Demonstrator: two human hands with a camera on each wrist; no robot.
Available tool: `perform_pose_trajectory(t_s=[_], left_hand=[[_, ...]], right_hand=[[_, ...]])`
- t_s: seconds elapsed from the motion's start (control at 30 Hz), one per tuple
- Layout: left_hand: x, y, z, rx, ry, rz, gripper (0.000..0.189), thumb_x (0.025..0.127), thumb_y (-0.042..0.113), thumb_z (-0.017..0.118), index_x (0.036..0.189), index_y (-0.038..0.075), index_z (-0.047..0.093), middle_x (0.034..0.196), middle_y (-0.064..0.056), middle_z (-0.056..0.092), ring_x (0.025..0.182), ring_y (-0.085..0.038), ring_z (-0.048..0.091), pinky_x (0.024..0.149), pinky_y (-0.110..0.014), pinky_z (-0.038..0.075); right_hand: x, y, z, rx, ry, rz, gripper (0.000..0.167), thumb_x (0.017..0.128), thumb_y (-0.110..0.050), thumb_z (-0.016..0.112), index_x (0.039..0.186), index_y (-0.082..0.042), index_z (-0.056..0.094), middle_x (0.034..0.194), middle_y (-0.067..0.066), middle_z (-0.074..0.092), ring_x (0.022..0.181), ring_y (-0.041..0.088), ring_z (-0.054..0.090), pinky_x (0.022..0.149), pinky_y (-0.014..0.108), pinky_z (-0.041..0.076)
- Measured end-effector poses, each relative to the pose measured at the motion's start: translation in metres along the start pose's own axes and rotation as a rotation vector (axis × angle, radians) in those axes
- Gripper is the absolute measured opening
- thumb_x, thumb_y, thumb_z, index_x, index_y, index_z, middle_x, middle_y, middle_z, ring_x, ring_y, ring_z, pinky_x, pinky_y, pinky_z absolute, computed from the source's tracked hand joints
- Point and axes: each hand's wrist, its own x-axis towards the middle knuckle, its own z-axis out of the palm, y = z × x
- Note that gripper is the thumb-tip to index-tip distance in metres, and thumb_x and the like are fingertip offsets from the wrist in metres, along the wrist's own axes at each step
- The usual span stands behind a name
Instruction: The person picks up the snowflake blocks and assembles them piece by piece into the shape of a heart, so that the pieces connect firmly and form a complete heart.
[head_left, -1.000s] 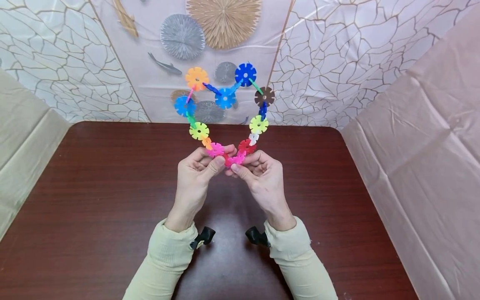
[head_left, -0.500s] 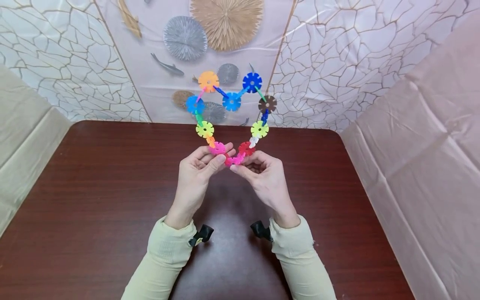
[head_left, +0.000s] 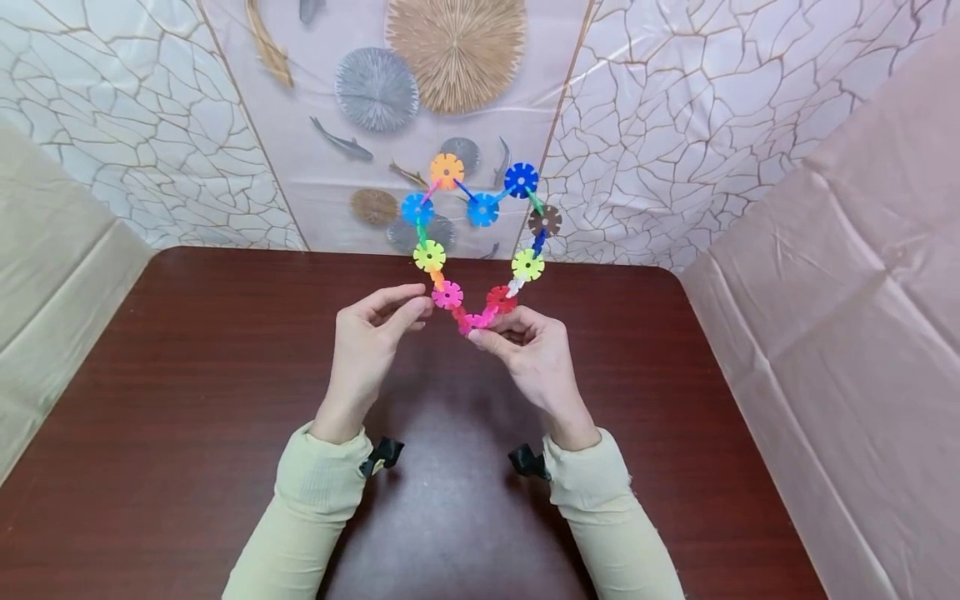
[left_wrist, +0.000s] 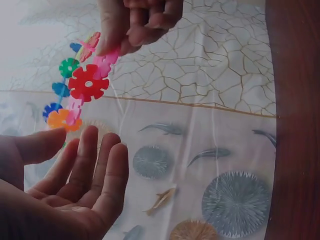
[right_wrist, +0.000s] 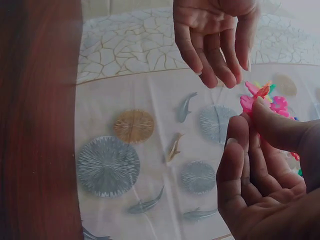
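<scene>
A heart-shaped ring of interlocking plastic snowflake discs [head_left: 429, 257] stands upright above the table, in orange, blue, brown, yellow-green, red, white and pink. My right hand [head_left: 536, 358] pinches its lower tip, at a pink disc [head_left: 474, 324], between thumb and fingers. Just left of the ring is my left hand [head_left: 367, 342], its fingers loosely bent and holding nothing. In the left wrist view a small gap shows between the left fingertips and the orange disc [left_wrist: 61, 120]. The right wrist view has the right thumb over the pink discs [right_wrist: 247, 103], hiding part of them.
A dark red-brown wooden table [head_left: 195, 400] lies below the hands. Behind it hangs a patterned sheet [head_left: 300, 192] with round and fish motifs; a beige cloth [head_left: 817, 275] drapes the right side. Small black wrist cameras [head_left: 529, 461] sit at the cuffs.
My left hand has let go of the ring's lower left part and moved left. The ring has shifted a little to the right, still pinched by my right hand.
</scene>
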Motion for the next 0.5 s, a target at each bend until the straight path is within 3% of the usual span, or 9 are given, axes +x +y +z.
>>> perform_pose_trajectory(t_s=[0.13,0.23,0.4,0.5], left_hand=[[0.005,-0.003,0.0,0.093,-0.017,-0.061,0.026,0.085,0.018,0.076,0.104,0.002,0.073,0.091,-0.015,0.072,0.077,-0.021,0.068,0.079,-0.037,0.057],[0.007,-0.006,0.001,0.125,-0.031,-0.094,0.024,0.085,0.017,0.077,0.101,0.001,0.073,0.089,-0.015,0.072,0.077,-0.021,0.069,0.078,-0.038,0.058],[0.008,-0.012,0.002,0.154,-0.082,-0.161,0.02,0.086,0.012,0.075,0.1,-0.002,0.071,0.087,-0.017,0.071,0.076,-0.021,0.069,0.077,-0.04,0.058],[0.009,-0.016,0.001,0.194,-0.119,-0.232,0.018,0.088,0.01,0.072,0.1,-0.003,0.069,0.086,-0.017,0.071,0.074,-0.02,0.069,0.079,-0.043,0.057]], right_hand=[[-0.001,0.005,-0.001,0.026,-0.033,0.032,0.016,0.078,0.005,0.077,0.089,0.011,0.068,0.084,0.024,0.07,0.069,0.021,0.07,0.066,0.034,0.058],[0.0,0.016,-0.003,0.013,-0.037,0.056,0.016,0.077,0.002,0.079,0.089,0.009,0.069,0.084,0.023,0.071,0.068,0.021,0.069,0.063,0.027,0.056],[0.002,0.048,-0.008,-0.088,-0.023,0.069,0.02,0.076,-0.013,0.083,0.088,-0.001,0.073,0.08,0.015,0.071,0.065,0.024,0.061,0.052,0.021,0.044],[0.001,0.059,-0.009,-0.155,-0.033,0.079,0.022,0.075,-0.022,0.085,0.088,-0.007,0.073,0.077,0.009,0.069,0.065,0.03,0.06,0.052,0.022,0.044]])
